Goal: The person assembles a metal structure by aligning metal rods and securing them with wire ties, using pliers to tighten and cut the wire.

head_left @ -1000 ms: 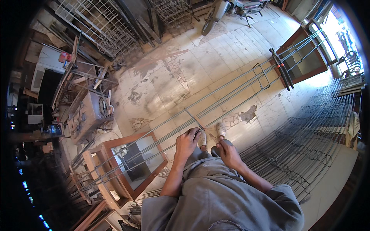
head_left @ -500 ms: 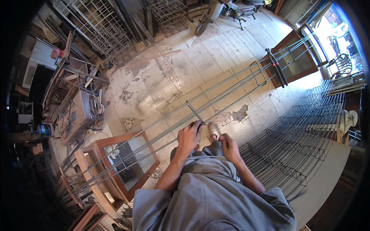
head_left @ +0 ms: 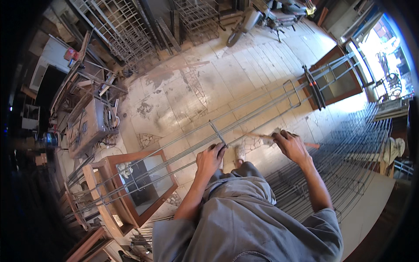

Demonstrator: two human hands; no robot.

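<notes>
A long cage of thin steel bars (head_left: 257, 114) runs diagonally before me, with square wire stirrups around its bars. My left hand (head_left: 209, 160) is closed at the near bar, its fingertips pinching the lower corner of a stirrup (head_left: 216, 131). On the right, my right hand (head_left: 290, 146) is raised near the cage, fingers wrapped around a long thin tool (head_left: 312, 145). That tool is smeared by motion, its tan part reaching left toward the stirrup and an orange end sticking out right. Its exact kind cannot be made out.
Brown wooden frames (head_left: 171, 175) lie under the cage at both ends. Black-and-red long-handled cutters (head_left: 315, 89) hang across its far right part. Many finished cages (head_left: 345, 153) are stacked at right. A motorcycle (head_left: 262, 19) stands at the back; a cluttered bench (head_left: 89, 124) is left.
My right hand has risen from beside my thigh and moved right and forward, now with a thin tool showing in it. My left hand stays at the stirrup, slightly lower in view.
</notes>
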